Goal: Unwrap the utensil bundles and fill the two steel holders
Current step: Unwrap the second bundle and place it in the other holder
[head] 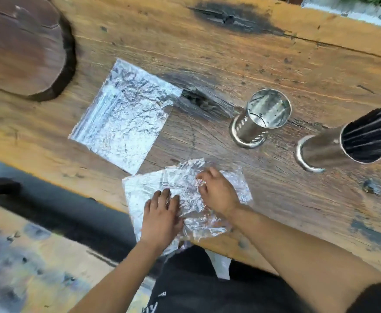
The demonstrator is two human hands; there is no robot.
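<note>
A crumpled sheet of foil (186, 199) is spread at the near edge of the wooden desk (275, 64), partly hanging over it. It is pressed down by both hands. The left hand (162, 219) is laid flat on the foil with its fingers (160, 196) spread. The right hand (216, 190) is set on the far part of the sheet, and its fingers (202, 177) are curled, with a bit of foil seemingly pinched; this cannot be told for sure. A second sheet of foil (124, 116) is laid flat farther back to the left, well apart from the hands. To the right, two steel holders are stood on the desk. The nearer-to-middle holder (257, 118) is seen empty. The right holder (320, 150) is filled with dark utensils (372, 134). A round slab of dark wood (22, 44) is seen at the far left corner.
</note>
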